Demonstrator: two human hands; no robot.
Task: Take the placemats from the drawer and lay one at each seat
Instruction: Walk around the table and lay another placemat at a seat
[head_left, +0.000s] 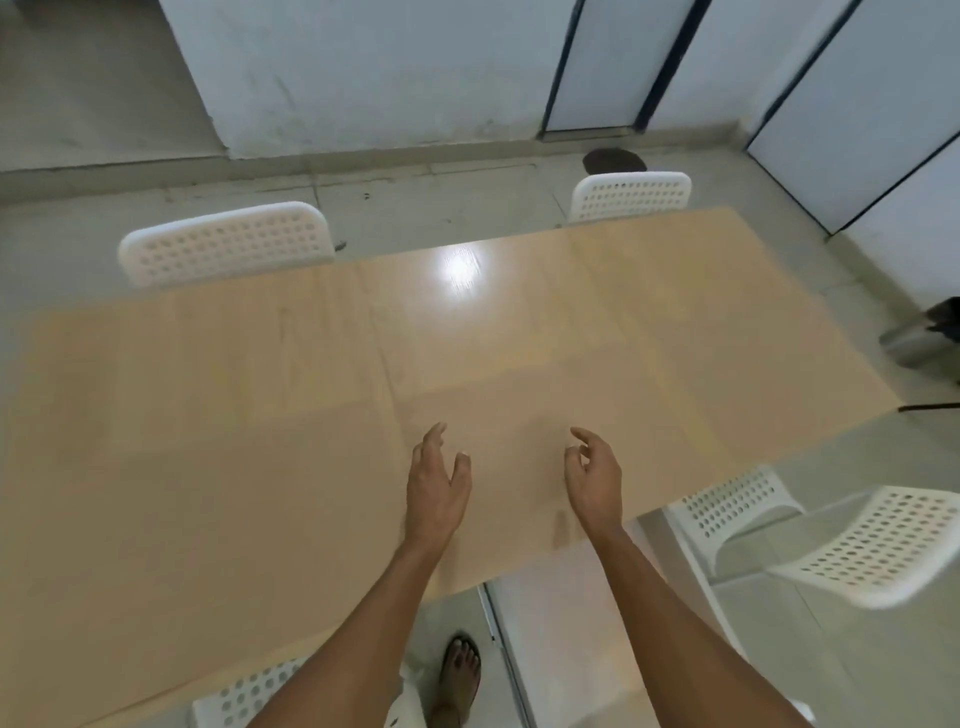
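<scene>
Both hands hover over the near edge of the wooden worktop (260, 415), empty. The left hand (436, 488) has its fingers loosely spread; the right hand (595, 483) has its fingers relaxed and slightly curled, gripping nothing. No placemat and no drawer are in view, so where they lie cannot be told. White perforated chairs mark the seats: one at 11 o'clock (226, 244), one at 1 o'clock (631, 195), one at 4 o'clock (878, 545), and one at 7 o'clock (249, 691). Placemats are likely light, thin and flexible, perhaps slippery on this glossy top; pinching one at two opposite edges should keep it flat while it is laid.
</scene>
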